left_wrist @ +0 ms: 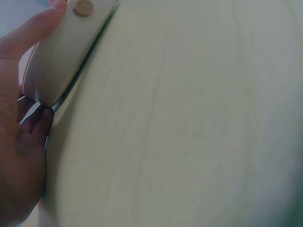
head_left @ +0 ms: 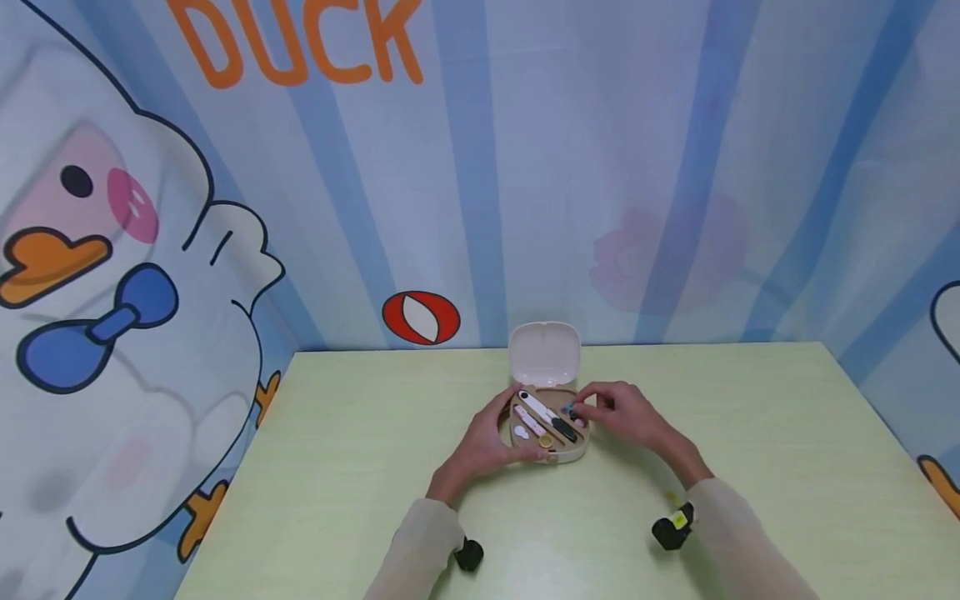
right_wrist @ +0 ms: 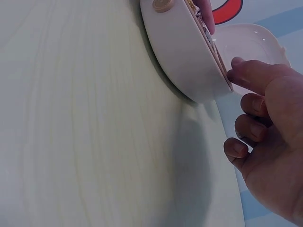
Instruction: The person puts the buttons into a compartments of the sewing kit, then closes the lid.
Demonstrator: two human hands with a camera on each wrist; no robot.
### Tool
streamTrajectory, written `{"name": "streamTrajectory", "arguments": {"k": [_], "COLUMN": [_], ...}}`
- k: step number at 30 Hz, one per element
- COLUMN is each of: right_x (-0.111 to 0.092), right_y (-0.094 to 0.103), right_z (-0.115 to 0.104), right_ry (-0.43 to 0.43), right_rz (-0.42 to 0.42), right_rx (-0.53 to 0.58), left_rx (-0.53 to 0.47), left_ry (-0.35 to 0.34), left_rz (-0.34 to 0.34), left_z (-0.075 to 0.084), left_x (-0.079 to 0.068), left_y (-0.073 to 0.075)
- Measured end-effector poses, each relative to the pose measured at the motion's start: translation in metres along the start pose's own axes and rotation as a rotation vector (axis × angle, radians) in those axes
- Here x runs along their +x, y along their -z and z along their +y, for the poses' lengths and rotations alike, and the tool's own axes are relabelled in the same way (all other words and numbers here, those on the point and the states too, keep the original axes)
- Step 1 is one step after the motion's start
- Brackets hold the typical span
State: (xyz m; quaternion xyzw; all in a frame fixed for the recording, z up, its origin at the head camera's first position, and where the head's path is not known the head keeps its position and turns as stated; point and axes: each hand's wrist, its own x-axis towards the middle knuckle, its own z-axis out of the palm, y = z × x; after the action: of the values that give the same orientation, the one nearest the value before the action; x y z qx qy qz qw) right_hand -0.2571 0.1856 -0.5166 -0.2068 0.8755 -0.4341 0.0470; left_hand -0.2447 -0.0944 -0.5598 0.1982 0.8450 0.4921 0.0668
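A small white case (head_left: 572, 454) stands on the table with its lid (head_left: 544, 354) raised behind it. Inside is a tan tray with compartments, holding a white-and-black stick-shaped tool (head_left: 547, 415), a pale pink stick (head_left: 530, 421), white pieces (head_left: 521, 432) and a gold round piece (head_left: 546, 441). My left hand (head_left: 483, 442) grips the case at its left side, thumb along the front near the round tan button (left_wrist: 84, 7). At the right compartment, my right hand (head_left: 626, 412) pinches a small blue piece (head_left: 567, 408) between thumb and forefinger; its kind is too small to tell. In the right wrist view, fingertips hide it.
The pale wooden table (head_left: 360, 417) reaches back to a printed curtain (head_left: 525, 167) with a duck figure. Dark wrist-worn cameras (head_left: 671, 529) hang under both sleeves, just above the table.
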Motion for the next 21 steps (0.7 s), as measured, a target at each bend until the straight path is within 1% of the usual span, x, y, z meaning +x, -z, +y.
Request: {"name": "streamTrajectory", "arguments": {"k": [3,8,12,17,21], "right_x": [-0.006,-0.019,-0.034,-0.053,-0.069], "right_y": [0.004,0.012,0.020,0.028,0.032], "right_z": [0.000,0.004,0.010,0.019,0.025], "right_ry": [-0.003,0.036,0.058,0.077,0.062], "right_rz": [0.018,0.023,0.015,-0.028,-0.074], "right_rx": [-0.003,-0.002,0.000,-0.009,-0.019], "left_rx": [-0.001,0.002,-0.009,-0.024,-0.022], "left_ry": [0.007,0.012,-0.005,-0.027,-0.035], "left_rz": [-0.001,0.001,0.000,-0.002,0.006], "left_z": [0.001,0.002,0.000,-0.001,-0.001], "left_x": [0.000,-0.001,-0.001,-0.001,-0.001], "left_y": [0.000,0.000,-0.001,-0.001,-0.001]}}
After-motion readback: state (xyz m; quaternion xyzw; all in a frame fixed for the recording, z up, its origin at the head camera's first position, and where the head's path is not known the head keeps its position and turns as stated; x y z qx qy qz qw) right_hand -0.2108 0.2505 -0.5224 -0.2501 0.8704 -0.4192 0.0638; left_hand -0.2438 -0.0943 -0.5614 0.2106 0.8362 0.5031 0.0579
